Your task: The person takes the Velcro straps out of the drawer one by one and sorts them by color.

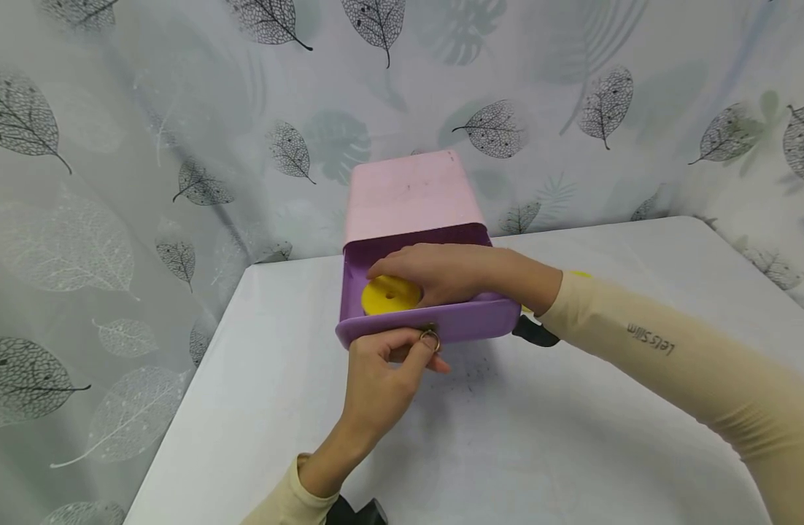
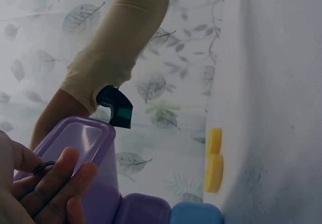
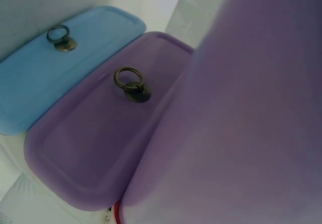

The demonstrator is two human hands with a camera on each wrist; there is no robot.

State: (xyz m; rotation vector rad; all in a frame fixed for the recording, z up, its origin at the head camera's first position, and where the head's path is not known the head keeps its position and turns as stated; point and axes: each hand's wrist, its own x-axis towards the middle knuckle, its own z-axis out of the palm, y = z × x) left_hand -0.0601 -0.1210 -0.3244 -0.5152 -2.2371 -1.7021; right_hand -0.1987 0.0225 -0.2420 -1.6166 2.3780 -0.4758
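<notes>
A purple drawer [image 1: 474, 321] is pulled out of a small pink-topped cabinet [image 1: 411, 193]. My left hand [image 1: 385, 375] pinches the drawer's metal ring pull [image 1: 435, 337] between thumb and finger; the left wrist view shows the same ring [image 2: 44, 167] at the fingers. Inside the drawer, my right hand [image 1: 448, 271] grips a yellow disc [image 1: 379, 300] with a small centre hole, its fingers over the far edge and thumb at the near right. The right wrist view shows none of that hand; the drawer's purple side [image 3: 241, 128] fills much of it.
Lower in the cabinet sit another purple drawer [image 3: 95, 138] and a blue drawer [image 3: 75, 63], each with a ring pull. Yellow pieces [image 2: 214, 172] lie on the white table [image 1: 573, 430] to the cabinet's right. A leaf-patterned curtain [image 1: 179, 109] hangs behind.
</notes>
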